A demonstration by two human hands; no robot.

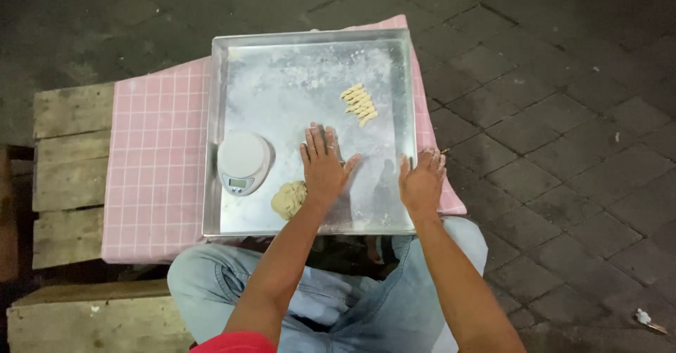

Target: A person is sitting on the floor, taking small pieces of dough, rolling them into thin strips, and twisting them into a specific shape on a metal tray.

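My left hand [322, 166] lies flat and spread on the floured tray [282, 78], right hand [421, 180] open on its near-right rim, holding nothing; the dough [289, 199] just left looks soft, sticky, best scooped from underneath

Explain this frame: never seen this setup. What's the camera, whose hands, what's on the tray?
There is one view, from a camera worn on the person's head, looking down past their knees. No machine: two bare hands. The left hand lies flat, palm down, on a floured metal tray. The right hand rests at the tray's right edge. Neither holds anything. On the tray are a small kitchen scale, a dough lump and a row of small shaped dough pieces. Below lies a pink checked cloth on a wooden pallet.
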